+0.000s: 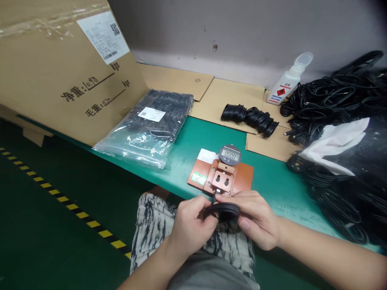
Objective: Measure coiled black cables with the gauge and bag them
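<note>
Between my two hands is a coiled black cable (225,209), held just in front of a copper-coloured test fixture (242,177). My left hand (195,221) is closed around the coil's left side. On the other side, the fingers of my right hand (256,217) grip the coil, with the index finger reaching to the cable's connector (217,193). That connector points at the front of the fixture's block; whether its tip is inside, I cannot tell. A round digital gauge (230,155) at the back of the fixture reads zero.
A clear bag of coiled cables (151,125) lies left of the fixture, beside a large cardboard box (60,80). Bundled coils (249,119) rest on cardboard sheets behind. To the right are a white bottle (284,86), a heap of loose cables (329,100) and a white cloth (335,149).
</note>
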Motion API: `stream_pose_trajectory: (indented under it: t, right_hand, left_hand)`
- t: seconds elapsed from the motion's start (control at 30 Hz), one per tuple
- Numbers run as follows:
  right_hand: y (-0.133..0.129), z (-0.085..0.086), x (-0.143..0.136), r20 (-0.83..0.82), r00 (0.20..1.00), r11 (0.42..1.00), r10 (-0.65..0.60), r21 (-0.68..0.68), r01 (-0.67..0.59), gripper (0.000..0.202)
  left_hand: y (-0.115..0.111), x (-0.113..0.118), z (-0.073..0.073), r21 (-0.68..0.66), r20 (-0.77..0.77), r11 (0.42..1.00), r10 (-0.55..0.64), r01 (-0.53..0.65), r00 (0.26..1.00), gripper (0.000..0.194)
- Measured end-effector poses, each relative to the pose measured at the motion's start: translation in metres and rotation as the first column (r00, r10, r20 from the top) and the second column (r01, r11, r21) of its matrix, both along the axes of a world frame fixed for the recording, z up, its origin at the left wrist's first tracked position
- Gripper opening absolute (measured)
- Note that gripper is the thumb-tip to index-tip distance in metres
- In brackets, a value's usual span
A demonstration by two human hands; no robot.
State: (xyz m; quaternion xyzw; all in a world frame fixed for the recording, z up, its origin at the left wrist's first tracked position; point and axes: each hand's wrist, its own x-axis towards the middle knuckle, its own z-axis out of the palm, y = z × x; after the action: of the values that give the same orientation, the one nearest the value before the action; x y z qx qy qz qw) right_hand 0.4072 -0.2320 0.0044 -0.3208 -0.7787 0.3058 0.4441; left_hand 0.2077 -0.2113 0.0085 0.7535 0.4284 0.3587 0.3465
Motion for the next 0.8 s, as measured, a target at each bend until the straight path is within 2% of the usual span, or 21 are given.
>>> stream_pose_trajectory:
  t: [0.27, 0.53, 0.8]
  right_hand:
    - [-0.0029, -0.0049, 0.0004, -0.028, 0.998, 0.998, -0.053, -0.033, 0.053, 0.042]
    - [-0.0025, 0.0021, -0.0034, -0.058, 0.992, 0.992, -0.109, -0.067, 0.106, 0.042]
    - [-0.0026, 0.0007, -0.0036, -0.070, 0.992, 0.992, -0.108, -0.075, 0.102, 0.041]
  left_hand:
    - [0.0022, 0.0031, 0.0019, -0.021, -0.004, 1.000, 0.014, -0.014, 1.000, 0.018]
    - [0.0051, 0.0052, 0.0068, -0.093, -0.004, 0.996, 0.007, -0.007, 1.000, 0.018]
    - [0.0044, 0.0057, 0.0097, -0.127, -0.027, 0.992, 0.002, -0.006, 1.000, 0.019]
